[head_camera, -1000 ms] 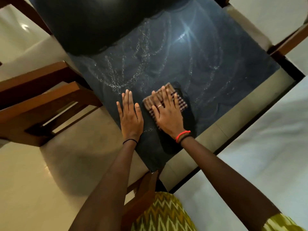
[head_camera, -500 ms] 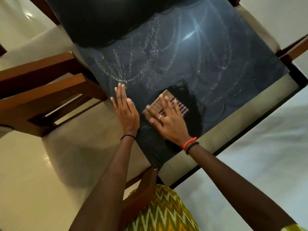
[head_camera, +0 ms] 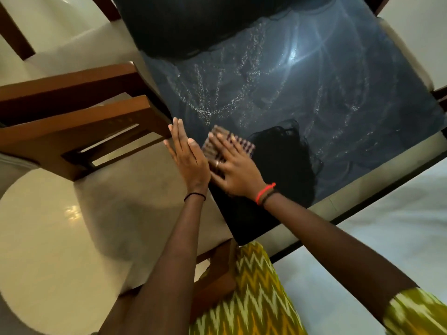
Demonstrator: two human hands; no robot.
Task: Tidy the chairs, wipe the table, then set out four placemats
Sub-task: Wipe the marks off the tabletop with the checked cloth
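While the right hand [head_camera: 238, 176] lies flat with fingers spread on a checked brown cloth [head_camera: 228, 147], pressing it down rather than gripping it, the left hand [head_camera: 189, 157] rests open and flat just beside it, fingers together, holding nothing. The two hands touch at the thumb side. The cloth sits on the dark glossy surface [head_camera: 326, 97] near its near-left edge, mostly covered by the right hand's fingers; only the far and right parts of the cloth show. The left hand lies right at that left edge of the surface, fingertips close to the wooden chair [head_camera: 79, 122] that stands on the left, its back rails next to the surface edge. Wet streaks and droplet trails [head_camera: 217, 97] arc across the surface to the far side of the hands, and a bright light glare [head_camera: 294, 55] reflects far right of centre. A red band and a dark band [head_camera: 266, 194] circle the right wrist, a thin black band [head_camera: 194, 195] the left. A ring shows on one right finger. Pale tiled floor [head_camera: 60, 226] fills the near left. Yellow zigzag clothing [head_camera: 254, 286] shows at the near bottom edge. Right-hand fingers slightly motion-blurred.
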